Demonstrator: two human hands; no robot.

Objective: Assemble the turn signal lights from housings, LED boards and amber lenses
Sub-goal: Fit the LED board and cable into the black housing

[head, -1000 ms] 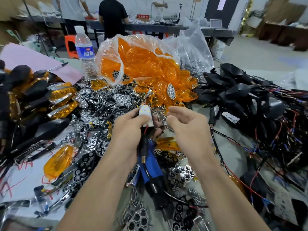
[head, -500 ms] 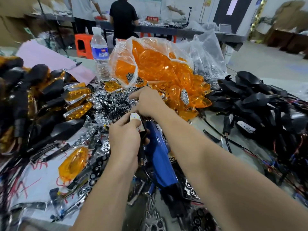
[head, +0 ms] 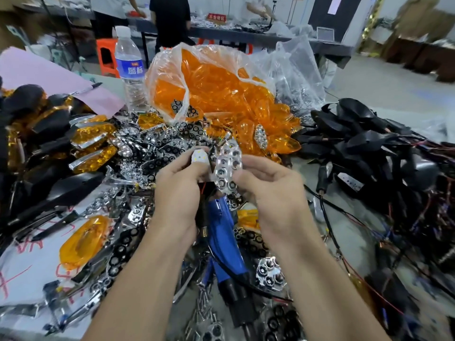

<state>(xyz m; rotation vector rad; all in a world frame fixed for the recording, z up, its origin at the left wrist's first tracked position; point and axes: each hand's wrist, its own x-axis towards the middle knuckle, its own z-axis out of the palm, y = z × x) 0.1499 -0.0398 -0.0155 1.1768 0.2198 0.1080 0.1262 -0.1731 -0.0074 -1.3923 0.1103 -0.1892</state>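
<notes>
LED board sits pinched in the left hand's fingertips, held up over the middle of the table; the right hand grips a chrome reflector just beside it. A blue tool lies under both hands among loose reflectors. Behind them a bag spills amber lenses forward. Black housings trailing wires crowd the right, finished lights the left, and a bottle stands at the back.
</notes>
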